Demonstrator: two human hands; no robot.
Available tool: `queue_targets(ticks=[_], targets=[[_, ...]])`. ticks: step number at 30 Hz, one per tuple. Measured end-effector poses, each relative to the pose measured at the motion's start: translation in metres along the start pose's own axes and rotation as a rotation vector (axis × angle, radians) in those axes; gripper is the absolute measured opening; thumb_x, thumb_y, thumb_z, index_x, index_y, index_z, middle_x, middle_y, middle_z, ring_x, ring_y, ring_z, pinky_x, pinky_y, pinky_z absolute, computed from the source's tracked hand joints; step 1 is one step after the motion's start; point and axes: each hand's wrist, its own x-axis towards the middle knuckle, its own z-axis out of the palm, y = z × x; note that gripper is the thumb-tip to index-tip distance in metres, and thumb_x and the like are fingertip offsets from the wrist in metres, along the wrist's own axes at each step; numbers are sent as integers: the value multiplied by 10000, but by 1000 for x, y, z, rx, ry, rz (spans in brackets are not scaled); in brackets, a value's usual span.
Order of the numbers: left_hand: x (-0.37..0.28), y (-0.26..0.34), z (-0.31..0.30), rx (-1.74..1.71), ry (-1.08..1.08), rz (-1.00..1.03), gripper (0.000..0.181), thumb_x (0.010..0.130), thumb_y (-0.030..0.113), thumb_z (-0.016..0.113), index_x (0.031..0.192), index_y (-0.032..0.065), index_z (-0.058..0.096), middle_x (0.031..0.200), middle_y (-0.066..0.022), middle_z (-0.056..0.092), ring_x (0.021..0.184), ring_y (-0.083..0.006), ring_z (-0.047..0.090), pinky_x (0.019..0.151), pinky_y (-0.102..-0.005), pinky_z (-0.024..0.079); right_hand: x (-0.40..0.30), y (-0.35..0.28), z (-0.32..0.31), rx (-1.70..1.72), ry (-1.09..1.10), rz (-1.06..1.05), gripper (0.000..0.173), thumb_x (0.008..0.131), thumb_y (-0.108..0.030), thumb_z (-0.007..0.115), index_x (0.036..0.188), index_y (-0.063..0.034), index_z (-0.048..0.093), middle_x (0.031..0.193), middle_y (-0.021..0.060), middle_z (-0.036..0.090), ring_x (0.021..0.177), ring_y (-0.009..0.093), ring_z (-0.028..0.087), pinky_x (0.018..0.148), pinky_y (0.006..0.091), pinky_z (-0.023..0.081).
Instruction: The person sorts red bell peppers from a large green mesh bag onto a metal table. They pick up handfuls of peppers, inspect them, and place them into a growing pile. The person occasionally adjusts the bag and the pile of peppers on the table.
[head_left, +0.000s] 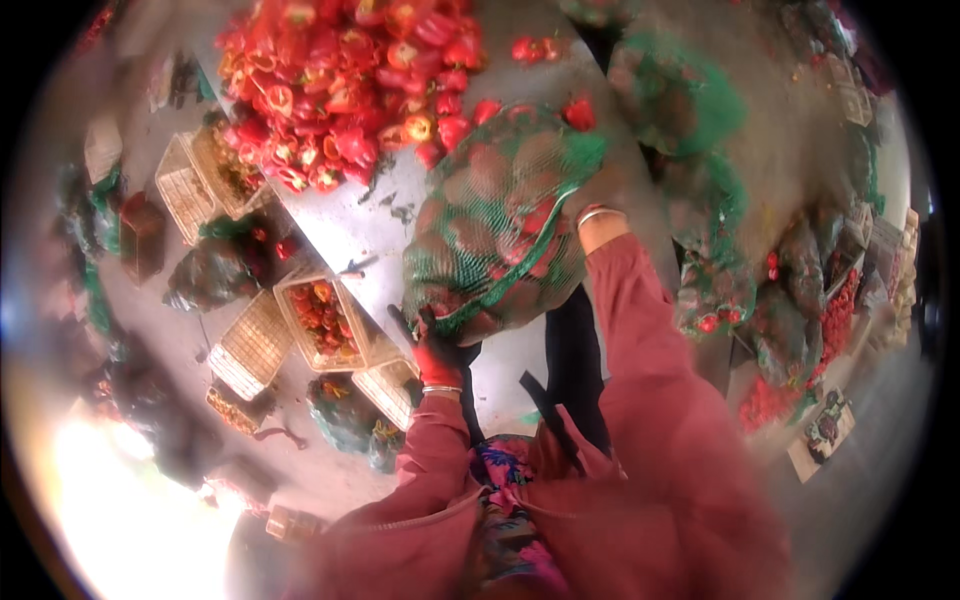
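A bulging green mesh bag (487, 217) of red peppers leans over the pale table (337, 232) in front of me. My left hand (439, 352), in a red and dark glove, holds the bag's lower left end; two fingertips show beside the mesh. At the bag's right side is my right hand (602, 189), blurred, holding the mesh near a pale cord; its fingers are mostly hidden. Beyond the bag lies a large heap of cut red peppers (337, 82). A knife (364, 265) rests at the table's left edge.
Left of the table stand a plastic crate of pepper scraps (322, 319), another pale crate (251, 345) and a dark filled bag (214, 274). More green mesh bags (675, 97) line the right side. Red peppers (765, 405) lie on the floor at far right.
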Motion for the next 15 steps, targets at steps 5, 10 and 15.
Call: queue_targets(ticks=[5,10,15], targets=[[41,-18,-33,796,48,375,527,991,196,480,1492,213,318,1384,-180,459,1171,-327,509,1002,-404,404,14,2,-28,1024,-95,149,609,795,-168,728,1329,-64,454,1207,84,624,1081,186,592,925,311,475],[49,4,-14,1321,132,676,428,967,151,441,1392,120,472,1271,-226,528,1109,-365,546,952,-402,441,18,7,-41,1073,-148,149,742,757,-207,783,1373,-53,399,1235,95,616,1113,192,584,941,306,467],[104,-36,-73,-27,305,228,331,967,164,478,1186,-67,571,1068,-170,622,975,-274,594,860,-409,483,-2,7,-53,1226,-141,238,821,695,-228,839,1369,-47,408,1202,108,631,1091,223,601,924,324,476]])
